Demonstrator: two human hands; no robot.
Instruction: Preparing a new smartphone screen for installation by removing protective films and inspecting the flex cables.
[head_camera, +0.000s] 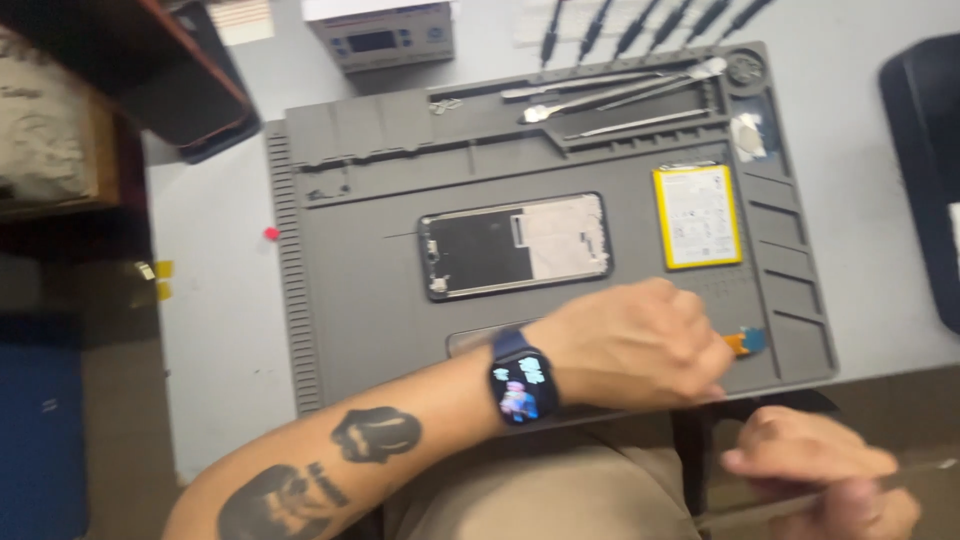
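The left hand (640, 345) reaches across the lower middle of the frame, a watch (522, 385) on its wrist, and sits over the lower right part of the grey mat (350, 300). Its fingers are curled in, apparently closed on or pressing a small orange and blue piece (748, 342) that shows just beyond the knuckles. Motion blur hides whether that piece is actually pinched.

The right hand (815, 470) is at the lower right of the frame, off the mat's front edge, fingers closed around a thin flat strip (920, 468) that runs out to the right. The strip is blurred, so what kind it is cannot be told.

An opened phone (515, 245) lies flat at the middle of the mat, apart from both hands. A yellow-edged battery (697, 216) lies to its right, near but not touching. Metal tools (610, 100) rest in the mat's upper right trays, and a grey box with a display (380, 35) stands on the surface at upper centre.

As a judgement, the work goes best with the left forearm kept low and steady, so the sleeve side does not sweep the phone or the battery. The small piece should be held by its edges with light pressure. The thin strip wants a firm hold close to its working end, kept level.
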